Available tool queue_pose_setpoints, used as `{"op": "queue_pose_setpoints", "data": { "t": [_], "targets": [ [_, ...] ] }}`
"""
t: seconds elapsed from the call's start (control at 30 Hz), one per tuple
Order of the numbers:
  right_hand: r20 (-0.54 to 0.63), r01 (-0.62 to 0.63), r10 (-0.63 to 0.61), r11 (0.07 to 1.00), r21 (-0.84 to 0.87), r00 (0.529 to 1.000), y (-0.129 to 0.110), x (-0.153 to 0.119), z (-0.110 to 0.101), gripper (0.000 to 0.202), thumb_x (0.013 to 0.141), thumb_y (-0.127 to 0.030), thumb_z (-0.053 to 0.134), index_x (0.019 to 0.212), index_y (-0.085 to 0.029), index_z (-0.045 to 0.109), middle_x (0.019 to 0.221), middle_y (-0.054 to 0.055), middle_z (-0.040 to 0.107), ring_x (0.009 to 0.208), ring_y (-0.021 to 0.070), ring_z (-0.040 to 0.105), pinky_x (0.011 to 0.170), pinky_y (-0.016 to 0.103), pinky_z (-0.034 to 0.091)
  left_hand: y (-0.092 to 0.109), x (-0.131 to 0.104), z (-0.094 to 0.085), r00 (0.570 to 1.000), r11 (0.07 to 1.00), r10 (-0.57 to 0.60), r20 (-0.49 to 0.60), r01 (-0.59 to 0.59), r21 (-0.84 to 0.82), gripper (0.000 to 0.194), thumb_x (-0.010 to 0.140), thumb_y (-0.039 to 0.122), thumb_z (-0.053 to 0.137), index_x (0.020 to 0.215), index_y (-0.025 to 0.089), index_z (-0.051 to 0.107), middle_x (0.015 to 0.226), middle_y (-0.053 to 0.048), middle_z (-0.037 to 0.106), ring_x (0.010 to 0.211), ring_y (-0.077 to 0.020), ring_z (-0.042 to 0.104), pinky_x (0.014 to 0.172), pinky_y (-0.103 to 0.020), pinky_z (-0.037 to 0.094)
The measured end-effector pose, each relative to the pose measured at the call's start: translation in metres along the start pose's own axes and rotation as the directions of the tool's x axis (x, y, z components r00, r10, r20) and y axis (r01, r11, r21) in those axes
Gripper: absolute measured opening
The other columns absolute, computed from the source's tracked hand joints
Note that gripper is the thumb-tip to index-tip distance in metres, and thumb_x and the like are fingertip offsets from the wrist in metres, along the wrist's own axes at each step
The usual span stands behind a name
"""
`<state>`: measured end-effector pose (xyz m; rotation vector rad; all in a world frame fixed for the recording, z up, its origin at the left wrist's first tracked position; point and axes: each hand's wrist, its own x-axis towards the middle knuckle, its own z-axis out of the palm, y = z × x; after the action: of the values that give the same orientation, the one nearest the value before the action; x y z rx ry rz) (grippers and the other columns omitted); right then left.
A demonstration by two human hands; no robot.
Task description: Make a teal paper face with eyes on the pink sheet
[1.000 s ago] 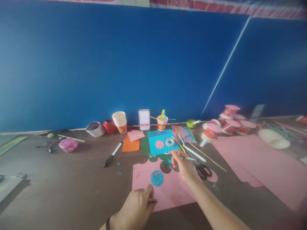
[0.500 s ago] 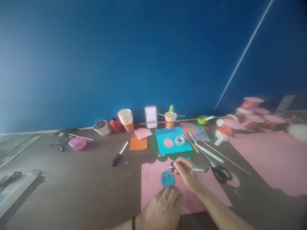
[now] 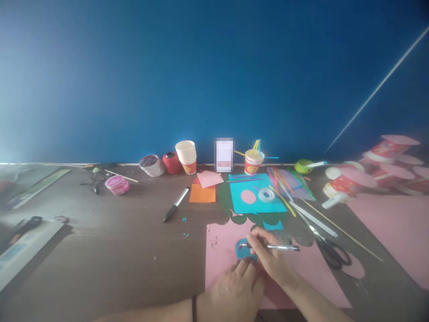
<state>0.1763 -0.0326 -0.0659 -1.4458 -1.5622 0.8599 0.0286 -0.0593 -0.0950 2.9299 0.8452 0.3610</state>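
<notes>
My right hand (image 3: 271, 257) is closed around a pen (image 3: 284, 247), held nearly level with its tip over a blue paper circle (image 3: 241, 248). Whether the tip touches the paper I cannot tell. My left hand (image 3: 239, 284) lies palm down with its fingers stretched forward, the fingertips at the circle's lower edge. Beneath both hands is a pink sheet (image 3: 216, 268) with a scalloped top edge and small dark marks at its upper left. Part of the circle is hidden by my right hand and the pen.
Scissors (image 3: 333, 252) lie to the right beside a pink disc (image 3: 354, 266). Behind are a blue sheet (image 3: 241, 203), a tape roll (image 3: 266, 195) and a paper cup with straws (image 3: 254, 163). A marker (image 3: 176, 205) lies left. Decorated cups (image 3: 390, 150) are stacked at the right.
My right hand has brought the pen tip down from above the blue circle onto or over it. My left hand stays at its lower edge. The view has shifted left.
</notes>
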Motion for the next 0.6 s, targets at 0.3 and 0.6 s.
{"op": "queue_pose_setpoints", "data": {
  "t": [0.3, 0.6],
  "targets": [
    [0.023, -0.040, 0.042, 0.997, -0.070, 0.999, 0.005, 0.003, 0.001, 0.034, 0.089, -0.041, 0.041, 0.065, -0.020, 0.052, 0.050, -0.003, 0.050, 0.051, 0.0139, 0.053, 0.054, 0.024, 0.040, -0.004, 0.002, 0.005, 0.999, 0.999, 0.045, -0.027, -0.045, 0.005, 0.013, 0.082, 0.024, 0.050, 0.091, 0.016, 0.052, 0.089, -0.006, 0.050, 0.085, -0.0217, 0.050, 0.066, -0.031, 0.047],
    [0.003, -0.077, 0.078, 0.993, -0.085, 0.997, 0.011, 0.004, 0.003, 0.036, 0.089, -0.043, 0.042, 0.064, -0.019, 0.053, 0.056, 0.000, 0.058, 0.052, 0.0143, 0.057, 0.055, 0.024, 0.043, -0.002, 0.002, 0.013, 0.989, 0.997, 0.043, -0.143, -0.032, 0.075, 0.011, 0.080, 0.026, 0.050, 0.084, 0.016, 0.052, 0.088, -0.006, 0.050, 0.085, -0.0224, 0.051, 0.067, -0.031, 0.046]
  ]
}}
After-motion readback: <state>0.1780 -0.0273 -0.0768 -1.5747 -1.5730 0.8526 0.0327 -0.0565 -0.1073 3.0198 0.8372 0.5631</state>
